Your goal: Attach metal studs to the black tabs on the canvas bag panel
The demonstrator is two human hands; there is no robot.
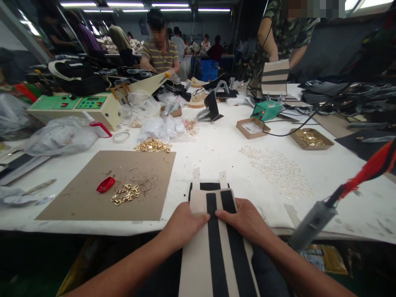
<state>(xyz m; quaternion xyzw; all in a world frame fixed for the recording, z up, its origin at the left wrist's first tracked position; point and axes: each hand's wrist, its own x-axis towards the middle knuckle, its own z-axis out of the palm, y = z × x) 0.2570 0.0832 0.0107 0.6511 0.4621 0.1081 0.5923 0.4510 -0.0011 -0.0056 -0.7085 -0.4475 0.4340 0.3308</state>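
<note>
Since the striped canvas panel drapes over the worktop's near edge, it likely handles light and limp. The left hand and right hand lie flat on it, fingers together. Its side edges look best for pinching.

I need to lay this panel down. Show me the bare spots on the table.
Bare white tabletop lies between the brown cardboard sheet, the scatter of small pale pieces and the cream-and-black striped fabric panel. The sheet's far right corner is bare too. Crowded: the far side, with clear plastic bags and open cardboard boxes.
</note>
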